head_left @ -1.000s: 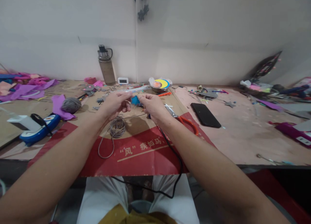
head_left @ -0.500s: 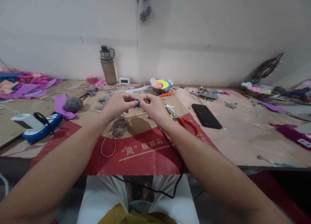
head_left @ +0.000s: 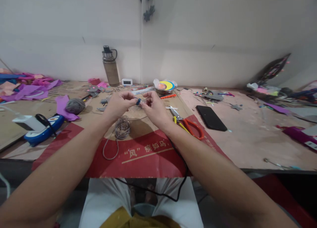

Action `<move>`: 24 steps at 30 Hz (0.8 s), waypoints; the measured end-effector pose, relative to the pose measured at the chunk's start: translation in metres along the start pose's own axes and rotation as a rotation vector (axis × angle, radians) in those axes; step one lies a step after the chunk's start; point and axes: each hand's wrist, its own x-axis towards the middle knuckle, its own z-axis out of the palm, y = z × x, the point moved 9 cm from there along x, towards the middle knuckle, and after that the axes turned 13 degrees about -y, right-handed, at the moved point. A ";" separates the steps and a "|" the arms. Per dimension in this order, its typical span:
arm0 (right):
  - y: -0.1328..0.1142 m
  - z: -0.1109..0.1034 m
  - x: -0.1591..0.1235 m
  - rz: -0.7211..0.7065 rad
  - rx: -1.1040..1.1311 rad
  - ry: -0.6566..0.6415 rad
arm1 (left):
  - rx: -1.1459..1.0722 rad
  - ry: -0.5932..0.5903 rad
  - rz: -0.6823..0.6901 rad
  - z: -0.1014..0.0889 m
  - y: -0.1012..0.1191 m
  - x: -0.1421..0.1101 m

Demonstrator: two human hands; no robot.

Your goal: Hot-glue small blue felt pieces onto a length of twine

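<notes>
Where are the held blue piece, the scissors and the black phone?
Held blue piece [head_left: 138, 102], head view: its visible middle.
Scissors [head_left: 185, 120], head view: orange handles, near the blades.
Black phone [head_left: 211, 118], head view: middle of its face.

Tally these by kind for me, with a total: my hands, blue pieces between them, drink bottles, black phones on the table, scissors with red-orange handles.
Hands, left hand and right hand: 2
Blue piece: 1
Drink bottle: 1
Black phone: 1
Scissors: 1
Total: 6
</notes>
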 end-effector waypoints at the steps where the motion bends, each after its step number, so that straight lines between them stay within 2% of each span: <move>1: 0.000 0.000 0.000 0.001 -0.009 0.000 | 0.022 -0.001 -0.001 0.000 0.001 0.000; 7: -0.003 -0.005 -0.001 0.028 -0.064 -0.007 | 0.080 -0.031 0.072 0.003 0.005 0.003; 13: -0.003 -0.009 -0.003 0.044 -0.079 0.027 | -0.124 -0.208 -0.007 0.020 -0.010 0.006; 15: -0.004 -0.009 -0.003 0.049 -0.094 0.031 | -0.164 -0.228 -0.015 0.023 -0.010 0.006; 20: -0.002 -0.002 -0.002 0.028 -0.030 0.011 | -0.139 -0.118 -0.037 0.013 -0.008 0.003; 24: 0.002 0.005 0.002 0.055 0.020 -0.069 | -0.140 0.076 0.002 -0.015 -0.013 0.007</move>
